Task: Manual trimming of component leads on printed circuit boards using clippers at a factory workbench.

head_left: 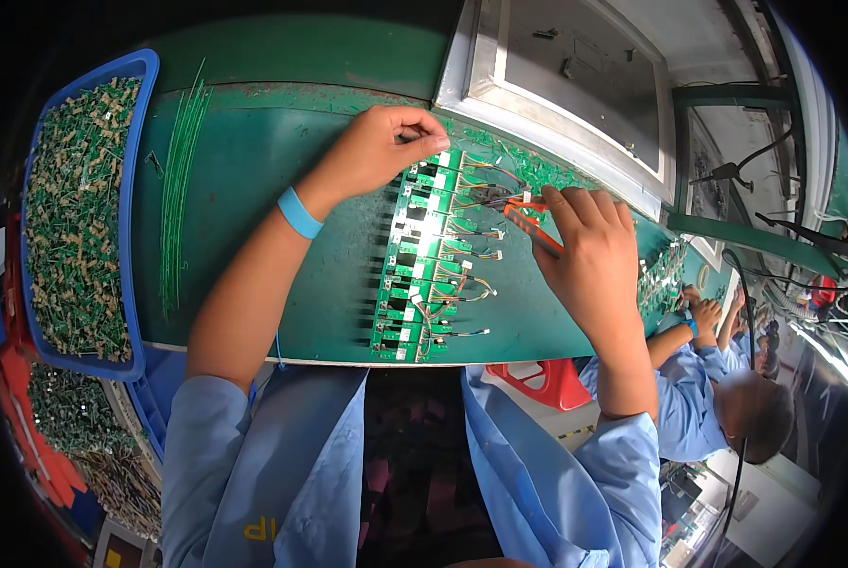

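A long panel of green circuit boards [410, 251] lies on the green bench, running from near to far in front of me. Thin coloured wires with white connectors [481, 254] stick out from its right side, and dark pins line its left. At the panel's far end my left hand [386, 151] is closed in a pinch, thumb against fingertips; whatever is between them is too small to make out. To the right of the wires, my right hand [594, 251] grips orange-handled pliers [530, 223]. Their jaws point left toward the far wires, and the tip is hard to see.
A blue tray [143, 114] full of small parts stands at left, beside a bundle of long green strips [183, 180]. Green scraps [528, 170] lie along a metal-framed box [485, 90]. More boards [665, 275] and a co-worker [717, 398] are at right, near a red stool [547, 383].
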A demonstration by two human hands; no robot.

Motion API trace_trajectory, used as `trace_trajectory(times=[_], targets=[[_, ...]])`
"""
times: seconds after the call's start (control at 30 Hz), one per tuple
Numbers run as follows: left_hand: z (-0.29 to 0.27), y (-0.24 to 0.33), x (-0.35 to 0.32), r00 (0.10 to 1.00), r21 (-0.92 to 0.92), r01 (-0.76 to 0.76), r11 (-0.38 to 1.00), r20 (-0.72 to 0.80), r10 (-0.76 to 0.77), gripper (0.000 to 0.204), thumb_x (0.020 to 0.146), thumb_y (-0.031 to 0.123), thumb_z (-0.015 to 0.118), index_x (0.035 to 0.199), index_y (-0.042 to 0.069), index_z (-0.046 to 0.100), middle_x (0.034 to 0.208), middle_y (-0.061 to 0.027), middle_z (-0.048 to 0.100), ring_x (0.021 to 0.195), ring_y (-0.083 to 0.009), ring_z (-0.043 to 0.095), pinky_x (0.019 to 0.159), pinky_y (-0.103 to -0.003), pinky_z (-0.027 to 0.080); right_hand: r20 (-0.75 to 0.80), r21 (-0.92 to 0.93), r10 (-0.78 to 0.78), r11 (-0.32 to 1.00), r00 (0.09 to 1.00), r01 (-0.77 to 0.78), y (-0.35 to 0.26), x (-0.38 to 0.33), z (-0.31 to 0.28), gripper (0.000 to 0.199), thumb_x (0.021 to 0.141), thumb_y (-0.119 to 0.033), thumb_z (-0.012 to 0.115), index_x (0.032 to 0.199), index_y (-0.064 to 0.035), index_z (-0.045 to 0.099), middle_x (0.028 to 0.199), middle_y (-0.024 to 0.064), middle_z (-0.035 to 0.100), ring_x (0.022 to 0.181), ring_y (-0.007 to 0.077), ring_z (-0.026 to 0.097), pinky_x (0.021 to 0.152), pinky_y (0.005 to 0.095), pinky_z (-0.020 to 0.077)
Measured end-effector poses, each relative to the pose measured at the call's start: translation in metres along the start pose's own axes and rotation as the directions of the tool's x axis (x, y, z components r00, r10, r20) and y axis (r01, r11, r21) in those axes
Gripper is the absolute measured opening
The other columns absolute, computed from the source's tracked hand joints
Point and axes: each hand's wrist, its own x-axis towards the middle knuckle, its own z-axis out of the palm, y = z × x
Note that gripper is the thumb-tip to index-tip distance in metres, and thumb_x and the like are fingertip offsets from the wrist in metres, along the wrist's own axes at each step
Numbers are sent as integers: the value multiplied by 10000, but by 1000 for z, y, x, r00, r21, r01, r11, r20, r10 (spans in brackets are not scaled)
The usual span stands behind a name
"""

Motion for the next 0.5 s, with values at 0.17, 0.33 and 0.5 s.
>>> trace_trajectory(times=[0.17,0.33,0.5], targets=[[26,25,-17,906,682,-283,674,-41,421,244,1027,117,745,1254,27,756,1283,-90,735,1151,-239,659,1015,-390,519,-5,-32,-6,999,1000,6,-2,0,-1,537,785,-134,889,1300,-52,760,1183,72,720,1013,269,646,938,401,511],[53,17,-33,924,792,-265,550,44,381,400,1060,101,648,1452,21,646,1450,-118,637,1332,-307,567,1147,-448,436,113,3,87,996,990,-88,-7,-6,-1,499,803,-140,880,1278,-47,760,1150,84,712,980,281,653,921,412,521],[52,13,-35,949,775,-238,586,58,309,468,1081,92,610,1544,23,585,1448,-129,626,1325,-317,562,1157,-469,421,225,-82,258,966,940,-245,14,-19,-1,512,781,-164,875,1265,-56,749,1123,90,689,977,294,654,895,427,530]])
